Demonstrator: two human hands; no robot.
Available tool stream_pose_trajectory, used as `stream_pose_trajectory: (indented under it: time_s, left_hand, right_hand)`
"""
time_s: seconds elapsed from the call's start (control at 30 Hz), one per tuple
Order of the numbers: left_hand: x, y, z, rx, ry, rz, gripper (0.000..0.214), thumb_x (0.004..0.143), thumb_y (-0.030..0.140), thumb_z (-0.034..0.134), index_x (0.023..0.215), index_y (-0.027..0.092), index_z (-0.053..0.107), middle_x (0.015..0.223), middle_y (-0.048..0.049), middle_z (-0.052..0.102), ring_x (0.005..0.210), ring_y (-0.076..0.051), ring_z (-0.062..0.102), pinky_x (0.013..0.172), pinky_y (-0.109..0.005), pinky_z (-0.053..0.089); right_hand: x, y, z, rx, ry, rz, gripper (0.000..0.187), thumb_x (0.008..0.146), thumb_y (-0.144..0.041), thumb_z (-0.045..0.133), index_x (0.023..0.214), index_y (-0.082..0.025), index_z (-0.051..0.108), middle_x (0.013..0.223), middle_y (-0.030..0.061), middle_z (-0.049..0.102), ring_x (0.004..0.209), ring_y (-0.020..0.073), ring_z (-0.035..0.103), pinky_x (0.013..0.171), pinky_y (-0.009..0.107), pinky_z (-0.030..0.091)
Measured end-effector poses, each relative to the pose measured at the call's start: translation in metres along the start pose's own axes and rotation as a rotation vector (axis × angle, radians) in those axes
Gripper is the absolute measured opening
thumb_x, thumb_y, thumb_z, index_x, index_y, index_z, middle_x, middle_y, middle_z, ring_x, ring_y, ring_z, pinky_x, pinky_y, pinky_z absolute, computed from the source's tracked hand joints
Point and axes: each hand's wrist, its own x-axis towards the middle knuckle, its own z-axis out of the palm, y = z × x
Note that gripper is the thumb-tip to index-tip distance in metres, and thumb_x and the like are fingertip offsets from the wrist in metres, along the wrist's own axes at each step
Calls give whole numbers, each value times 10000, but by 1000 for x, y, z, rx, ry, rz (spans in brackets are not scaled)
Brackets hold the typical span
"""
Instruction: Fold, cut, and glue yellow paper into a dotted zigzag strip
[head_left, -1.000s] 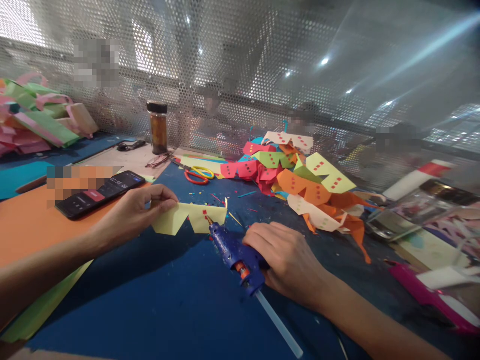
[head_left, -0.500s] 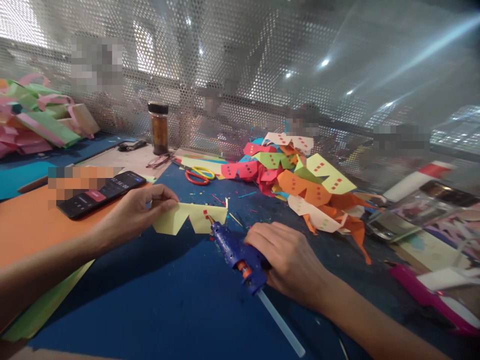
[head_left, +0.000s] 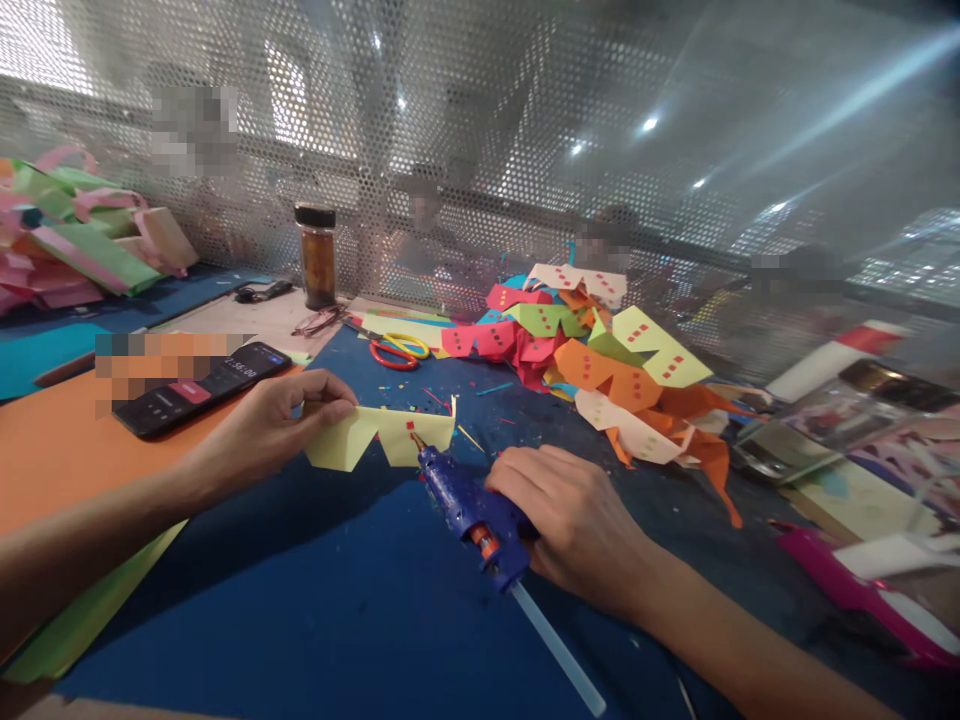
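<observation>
My left hand (head_left: pixel 304 405) pinches the left end of a pale yellow paper cut-out (head_left: pixel 349 442), which has notches along its lower edge. A small red paper square (head_left: pixel 410 426) shows on the right half of the cut-out. My right hand (head_left: pixel 566 510) is wrapped round the handle of a blue hot glue gun (head_left: pixel 457 490), whose fingers are partly hidden behind it. The gun's metal nozzle points up-left over the paper, just below the red square; whether it touches the paper I cannot tell. A translucent glue stick (head_left: pixel 559 650) sticks out of its rear.
Coloured paper cut-outs with small squares (head_left: pixel 600 370) are heaped at back right. Scissors with red and yellow handles (head_left: pixel 397 350), a lidded jar (head_left: pixel 318 258) and a phone (head_left: pixel 202 390) lie or stand behind and left. A magenta tool (head_left: pixel 847 585) lies at right. Perforated metal (head_left: pixel 480 130) closes the back.
The glue gun and my right hand have shifted slightly left, and the nozzle has dropped a little below the red square. My left hand and the paper stay nearly still.
</observation>
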Motion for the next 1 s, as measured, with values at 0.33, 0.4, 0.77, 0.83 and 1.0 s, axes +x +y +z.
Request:
stream_pose_trajectory:
  time_s: [0.33, 0.4, 0.77, 0.83, 1.0]
  left_hand:
    - [1, 1, -2, 24, 19, -6, 291, 907, 455, 523, 910, 189, 641, 781, 25, 630, 693, -134, 508, 609, -236, 362]
    - [0, 2, -2, 15, 11, -8, 284, 908, 451, 526, 907, 190, 638, 786, 25, 629, 702, -139, 509, 617, -240, 365]
    - [-2, 4, -2, -10, -10, -18, 288, 909, 457, 532, 899, 190, 638, 778, 31, 626, 715, -138, 530, 625, -228, 385]
    - [-1, 3, -2, 0, 6, -13, 295, 904, 466, 531, 900, 192, 642, 772, 24, 631, 703, -142, 538, 617, -231, 393]
    - [1, -2, -2, 33, 50, 8, 307, 877, 483, 539, 881, 200, 656, 749, 9, 648, 660, -147, 557, 578, -236, 406]
  right_hand:
    - [-1, -1, -2, 7, 14, 5, 181, 906, -320, 566, 827, -158, 586, 796, 70, 640, 757, 202, 574, 636, 314, 348]
    - [0, -1, -3, 2, 9, 6, 176, 906, -315, 566, 828, -159, 586, 796, 68, 639, 744, 199, 567, 631, 313, 344]
    - [0, -2, -1, 9, 1, -3, 152, 911, -253, 522, 845, -146, 608, 799, 83, 658, 786, 219, 597, 651, 328, 361]
    - [0, -2, -1, 10, 2, -2, 150, 908, -254, 527, 851, -143, 611, 802, 86, 659, 792, 222, 599, 655, 329, 364]
    - [-1, -2, -1, 5, -4, -6, 168, 906, -288, 548, 838, -146, 605, 789, 79, 649, 764, 218, 587, 635, 327, 354]
